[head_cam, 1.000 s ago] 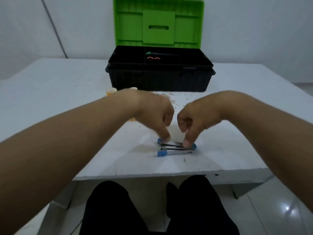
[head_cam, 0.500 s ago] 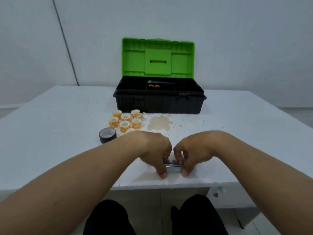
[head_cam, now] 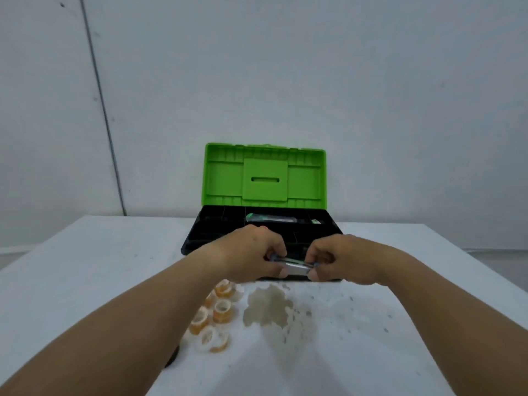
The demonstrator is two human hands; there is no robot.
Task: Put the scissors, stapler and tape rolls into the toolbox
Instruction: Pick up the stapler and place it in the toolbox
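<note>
**Stapler held at the toolbox's front edge**

Both hands carry the stapler (head_cam: 291, 264) level above the table (head_cam: 400, 310): the left hand (head_cam: 251, 252) pinches its left end, the right hand (head_cam: 340, 261) its right end, so the metal body spans the gap between them. It hangs before the front wall of the open toolbox (head_cam: 205, 238), whose green lid (head_cam: 265, 175) stands upright. Orange tape rolls (head_cam: 220, 310) lie beside the left forearm.

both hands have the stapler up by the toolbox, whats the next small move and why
Probably carry the stapler forward over the toolbox's front rim and lower it in: left hand and right hand hold its ends just short of the open box.
</note>
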